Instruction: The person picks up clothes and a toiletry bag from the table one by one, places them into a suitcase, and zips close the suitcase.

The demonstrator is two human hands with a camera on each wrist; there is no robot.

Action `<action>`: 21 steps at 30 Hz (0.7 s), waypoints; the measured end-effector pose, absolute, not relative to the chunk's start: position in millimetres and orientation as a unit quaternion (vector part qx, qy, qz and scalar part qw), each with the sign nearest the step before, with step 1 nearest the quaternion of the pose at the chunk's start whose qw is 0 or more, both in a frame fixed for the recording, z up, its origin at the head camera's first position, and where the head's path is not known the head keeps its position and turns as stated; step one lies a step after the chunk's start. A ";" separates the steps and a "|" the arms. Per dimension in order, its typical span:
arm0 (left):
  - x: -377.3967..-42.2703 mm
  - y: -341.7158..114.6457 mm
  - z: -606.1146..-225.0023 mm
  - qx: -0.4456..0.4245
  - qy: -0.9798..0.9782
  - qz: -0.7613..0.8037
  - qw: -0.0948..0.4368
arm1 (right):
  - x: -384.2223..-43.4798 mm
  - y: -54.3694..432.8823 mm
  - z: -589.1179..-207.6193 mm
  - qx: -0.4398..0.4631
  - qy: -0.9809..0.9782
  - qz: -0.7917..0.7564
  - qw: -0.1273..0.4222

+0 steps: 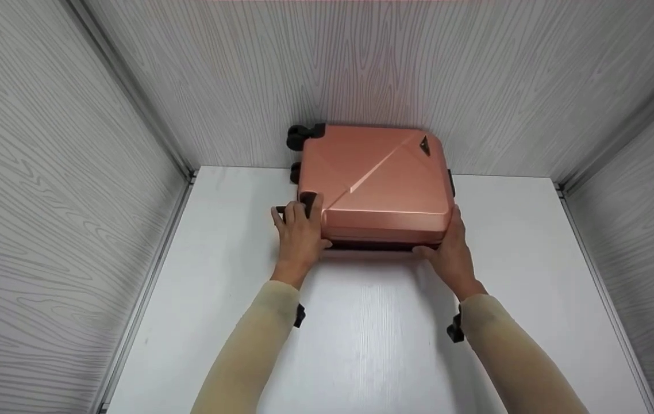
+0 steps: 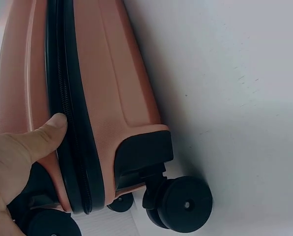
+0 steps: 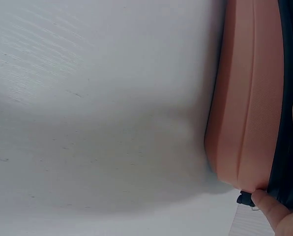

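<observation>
A rose-coloured hard-shell suitcase (image 1: 384, 172) lies flat on the white surface, its wheeled end to the left. My left hand (image 1: 299, 236) grips the near left corner by a black wheel mount. In the left wrist view, that thumb presses at the black zipper band (image 2: 76, 123), and a black wheel (image 2: 188, 204) shows below. At the near right corner, my right hand (image 1: 452, 253) holds the suitcase, thumb on its near side and fingers along the right end. The right wrist view shows a finger low on the shell beside a small black fitting (image 3: 245, 198). Both palms are partly hidden.
A grey wood-grain panel (image 1: 235, 86) rises directly behind the suitcase. Similar side walls stand at the left (image 1: 45, 201) and right (image 1: 637, 201). The white surface (image 1: 373, 345) extends toward me between my forearms.
</observation>
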State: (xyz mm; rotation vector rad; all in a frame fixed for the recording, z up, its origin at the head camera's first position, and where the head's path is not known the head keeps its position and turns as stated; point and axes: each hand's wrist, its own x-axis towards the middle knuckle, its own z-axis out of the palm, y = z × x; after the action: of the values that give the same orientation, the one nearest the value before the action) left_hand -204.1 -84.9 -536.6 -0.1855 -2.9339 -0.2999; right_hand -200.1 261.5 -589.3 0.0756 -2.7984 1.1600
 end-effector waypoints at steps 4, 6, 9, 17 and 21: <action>-206.4 -82.0 -537.3 -0.062 -0.988 -0.099 0.096 | -202.1 263.6 -590.3 0.016 -0.922 0.383 0.048; -207.3 -81.4 -537.6 -0.060 -0.989 -0.099 0.095 | -202.4 264.4 -590.6 0.014 -0.922 0.385 0.045; -209.0 -81.1 -538.3 -0.058 -0.989 -0.099 0.095 | -203.2 264.9 -590.6 0.015 -0.921 0.387 0.048; -209.4 -82.4 -537.6 -0.062 -0.989 -0.107 0.087 | -203.3 264.5 -591.9 0.016 -0.921 0.385 0.051; -206.3 -83.6 -534.4 -0.060 -0.987 -0.118 0.090 | -200.4 263.1 -592.8 0.021 -0.923 0.381 0.047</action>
State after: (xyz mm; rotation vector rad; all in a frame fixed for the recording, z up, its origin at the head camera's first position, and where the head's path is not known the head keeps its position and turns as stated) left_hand -206.3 -83.6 -534.4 -0.1778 -2.9356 -0.3496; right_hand -200.4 263.1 -592.8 0.0641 -2.8155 1.1629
